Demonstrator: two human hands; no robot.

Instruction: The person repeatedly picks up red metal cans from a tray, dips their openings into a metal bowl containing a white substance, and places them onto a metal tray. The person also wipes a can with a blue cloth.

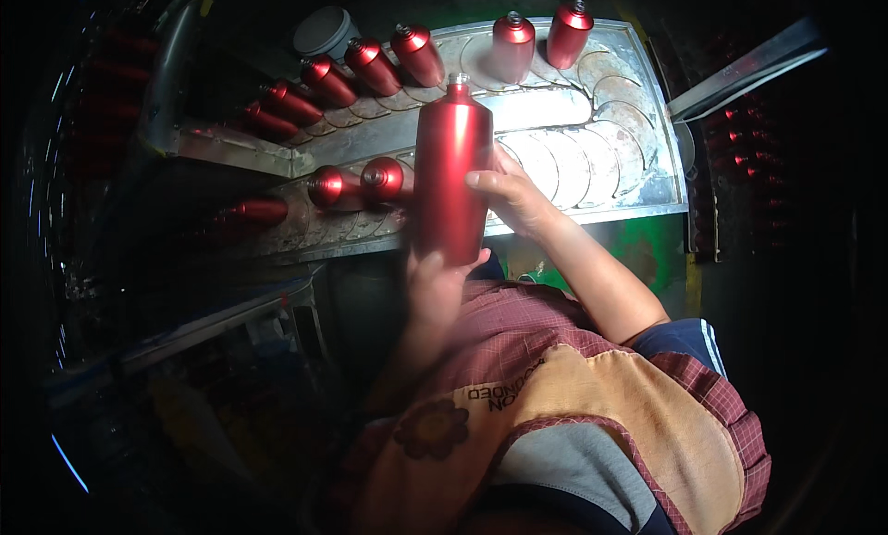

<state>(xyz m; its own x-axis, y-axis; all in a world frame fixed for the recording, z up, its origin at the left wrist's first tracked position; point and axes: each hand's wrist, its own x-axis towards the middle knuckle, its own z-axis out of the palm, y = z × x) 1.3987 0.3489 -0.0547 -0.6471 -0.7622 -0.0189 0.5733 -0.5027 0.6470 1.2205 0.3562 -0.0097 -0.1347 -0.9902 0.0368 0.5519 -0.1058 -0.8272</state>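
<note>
A shiny red metal bottle (452, 179) with a narrow silver neck is held upright in front of my body, over the near edge of the conveyor. My right hand (514, 188) grips its right side, thumb across the front and the other fingers behind it. At the base of the bottle, my left hand (440, 281) supports it from below, slightly blurred, with its fingers partly hidden. Just left of the held bottle, two more red bottles, one of them (382, 177) nearest, stand on the near run of the conveyor.
A looped conveyor (618, 160) of overlapping metal plates curves round at the right. Several red bottles (373, 65) stand along its far run. A metal bar (749, 71) juts over its right end. Behind the conveyor is a white bucket (324, 31). Dark racks of red bottles flank both sides.
</note>
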